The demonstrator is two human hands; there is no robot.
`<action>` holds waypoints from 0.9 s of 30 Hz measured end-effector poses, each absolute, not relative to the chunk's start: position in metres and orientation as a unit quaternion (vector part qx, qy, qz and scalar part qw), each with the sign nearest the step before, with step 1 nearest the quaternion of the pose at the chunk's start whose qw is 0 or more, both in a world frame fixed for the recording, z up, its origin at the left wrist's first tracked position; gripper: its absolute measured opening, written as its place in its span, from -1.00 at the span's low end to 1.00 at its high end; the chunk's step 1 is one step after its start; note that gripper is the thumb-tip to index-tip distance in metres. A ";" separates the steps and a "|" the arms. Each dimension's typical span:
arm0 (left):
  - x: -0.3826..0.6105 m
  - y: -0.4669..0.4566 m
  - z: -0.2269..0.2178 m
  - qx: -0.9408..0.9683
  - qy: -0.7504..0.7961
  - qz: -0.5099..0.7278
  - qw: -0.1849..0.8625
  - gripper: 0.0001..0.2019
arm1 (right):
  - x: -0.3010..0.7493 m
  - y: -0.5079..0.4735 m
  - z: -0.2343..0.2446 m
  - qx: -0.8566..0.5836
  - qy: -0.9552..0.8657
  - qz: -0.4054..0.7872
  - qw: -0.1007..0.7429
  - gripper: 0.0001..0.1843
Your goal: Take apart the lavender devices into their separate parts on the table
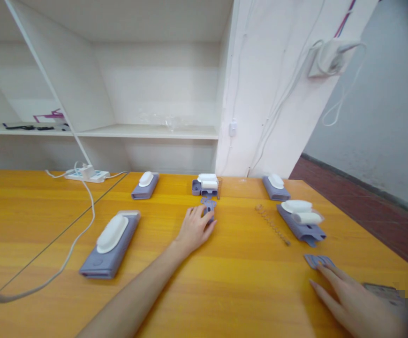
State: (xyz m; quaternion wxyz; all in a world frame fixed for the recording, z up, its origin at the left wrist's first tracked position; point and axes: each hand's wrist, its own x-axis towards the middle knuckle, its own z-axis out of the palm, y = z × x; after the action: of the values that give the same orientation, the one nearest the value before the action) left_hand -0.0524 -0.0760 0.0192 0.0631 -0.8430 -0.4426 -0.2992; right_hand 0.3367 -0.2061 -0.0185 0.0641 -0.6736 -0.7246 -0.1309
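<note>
My left hand point(194, 229) reaches to the middle of the orange table point(235, 286). Its fingers are curled round a small purple plastic part point(209, 206), just in front of a small purple holder with two white pieces on top point(206, 184). Near the table's front right, my right hand point(351, 305) lies with fingers stretched out. Its fingertips touch a flat purple piece point(317, 260). A dark flat object point(380, 290) lies beside that hand.
Purple cases with white tops lie around: a large one at left point(110, 244), one at the back point(145, 185), two at right point(276, 187) point(300, 220). A thin metal spring point(272, 224) lies between them. A power strip point(86, 174) and its white cable point(84, 220) occupy the left.
</note>
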 end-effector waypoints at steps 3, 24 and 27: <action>-0.052 -0.075 0.018 -0.846 -0.440 -0.295 0.064 -0.74 | 0.339 -0.195 -0.021 -0.678 -0.723 -0.111 0.072 -0.48; -0.055 -0.079 0.013 -0.845 -0.406 -0.348 0.029 -0.81 | 0.286 -0.183 0.007 -0.679 -0.711 -0.144 0.116 -0.51; -0.057 -0.081 0.008 -0.855 -0.352 -0.380 0.006 -0.81 | 0.246 -0.187 0.011 -0.646 -0.743 -0.072 0.161 -0.50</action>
State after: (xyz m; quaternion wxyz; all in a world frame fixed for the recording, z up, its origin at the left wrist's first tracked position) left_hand -0.0565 -0.0812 0.0077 0.0058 -0.8552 -0.3521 -0.3804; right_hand 0.2463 -0.1865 0.0109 0.1611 -0.6457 -0.7429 -0.0722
